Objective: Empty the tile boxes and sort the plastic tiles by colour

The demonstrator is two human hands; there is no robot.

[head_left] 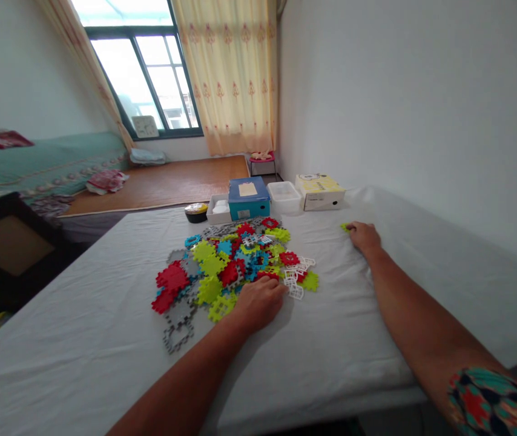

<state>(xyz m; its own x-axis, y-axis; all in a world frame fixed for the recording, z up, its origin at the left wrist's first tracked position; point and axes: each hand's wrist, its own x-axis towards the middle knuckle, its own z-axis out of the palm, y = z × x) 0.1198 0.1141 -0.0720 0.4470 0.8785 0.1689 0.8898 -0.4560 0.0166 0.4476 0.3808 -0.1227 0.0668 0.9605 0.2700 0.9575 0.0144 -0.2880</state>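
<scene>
A heap of flat plastic interlocking tiles (226,266) in red, lime, blue, grey and white lies on a white-covered table (81,339). My left hand (258,303) rests on the near edge of the heap with its fingers curled over some tiles; what they hold is hidden. Far to the right, my right hand (364,236) lies on the cloth, its fingertips pinching a single lime tile (344,227) apart from the heap.
Along the table's far edge stand a blue box (248,200), a clear plastic tub (284,197), a white and yellow carton (319,192), a small white container (219,209) and a black-and-yellow round tin (195,212). A wall runs along the right side.
</scene>
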